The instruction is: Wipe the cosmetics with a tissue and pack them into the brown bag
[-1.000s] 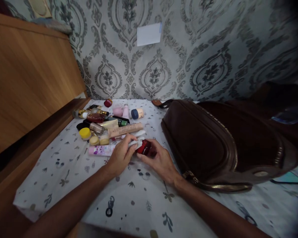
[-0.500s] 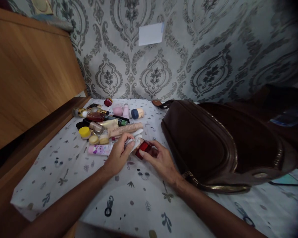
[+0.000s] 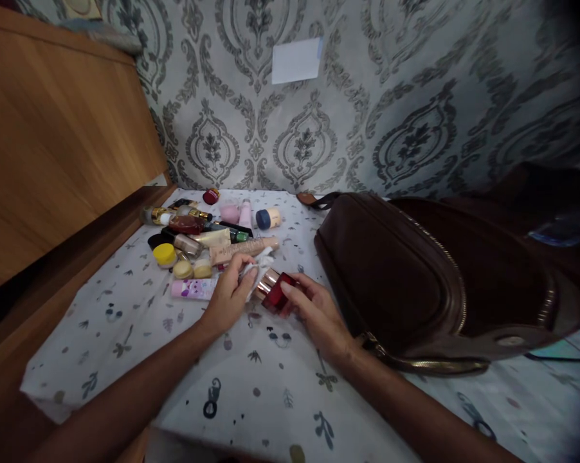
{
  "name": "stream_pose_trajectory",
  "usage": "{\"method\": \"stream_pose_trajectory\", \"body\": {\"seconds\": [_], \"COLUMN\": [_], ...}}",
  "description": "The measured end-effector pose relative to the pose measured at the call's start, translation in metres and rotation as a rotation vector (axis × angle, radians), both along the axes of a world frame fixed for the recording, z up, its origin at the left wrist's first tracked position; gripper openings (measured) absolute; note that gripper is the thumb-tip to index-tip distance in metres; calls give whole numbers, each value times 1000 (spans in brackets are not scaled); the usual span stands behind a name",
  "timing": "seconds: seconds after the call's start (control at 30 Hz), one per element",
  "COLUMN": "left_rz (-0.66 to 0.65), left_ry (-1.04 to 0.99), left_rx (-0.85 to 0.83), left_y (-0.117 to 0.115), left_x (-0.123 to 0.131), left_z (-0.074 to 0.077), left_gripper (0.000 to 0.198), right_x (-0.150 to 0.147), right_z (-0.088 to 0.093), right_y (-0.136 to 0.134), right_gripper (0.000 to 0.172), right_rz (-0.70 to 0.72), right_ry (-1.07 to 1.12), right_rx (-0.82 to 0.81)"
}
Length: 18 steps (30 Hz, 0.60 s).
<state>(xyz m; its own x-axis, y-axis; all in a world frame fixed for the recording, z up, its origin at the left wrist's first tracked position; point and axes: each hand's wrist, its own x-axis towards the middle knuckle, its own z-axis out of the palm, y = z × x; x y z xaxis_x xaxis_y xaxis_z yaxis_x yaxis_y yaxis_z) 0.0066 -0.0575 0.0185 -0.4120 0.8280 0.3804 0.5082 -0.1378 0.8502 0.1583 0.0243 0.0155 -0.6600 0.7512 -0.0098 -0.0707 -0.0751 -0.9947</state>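
Note:
My right hand (image 3: 314, 308) is closed around a red glass perfume bottle (image 3: 279, 292), tilted so that its shiny rose-gold cap points left. Pinched in my left hand (image 3: 232, 289) is a crumpled white wipe (image 3: 262, 262), close beside the cap. Just left of that hand lies a pink and lilac tube (image 3: 192, 289). Behind both hands, a long beige tube (image 3: 244, 249) rests among other cosmetics, with a yellow-lidded jar (image 3: 164, 255) and two small cream-coloured jars (image 3: 182, 269) near it.
A large brown leather bag (image 3: 391, 270) with gold zips fills the right side of the patterned cloth (image 3: 251, 399). Bottles, tubes and a navy-lidded jar (image 3: 268, 218) lie toward the wall. A wooden cabinet (image 3: 68, 128) stands on the left.
The bottle has turned in my right hand, and its rose-gold cap now shows. My left hand, with the wipe, has drawn slightly left, away from the cap.

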Motion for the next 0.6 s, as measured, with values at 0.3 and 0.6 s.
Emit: {"method": "stream_pose_trajectory", "body": {"seconds": [0.3, 0.6], "left_rz": [-138, 24], "left_ry": [147, 31], "left_rx": [-39, 53], "left_y": [-8, -2], "left_x": [12, 0], "left_z": [1, -2], "left_gripper": [8, 6], "right_x": [-2, -1], "right_z": [-6, -1], "right_y": [2, -1], "right_gripper": [39, 43], "right_rz": [4, 66], "right_ry": [176, 61], "right_rx": [-217, -153]}}
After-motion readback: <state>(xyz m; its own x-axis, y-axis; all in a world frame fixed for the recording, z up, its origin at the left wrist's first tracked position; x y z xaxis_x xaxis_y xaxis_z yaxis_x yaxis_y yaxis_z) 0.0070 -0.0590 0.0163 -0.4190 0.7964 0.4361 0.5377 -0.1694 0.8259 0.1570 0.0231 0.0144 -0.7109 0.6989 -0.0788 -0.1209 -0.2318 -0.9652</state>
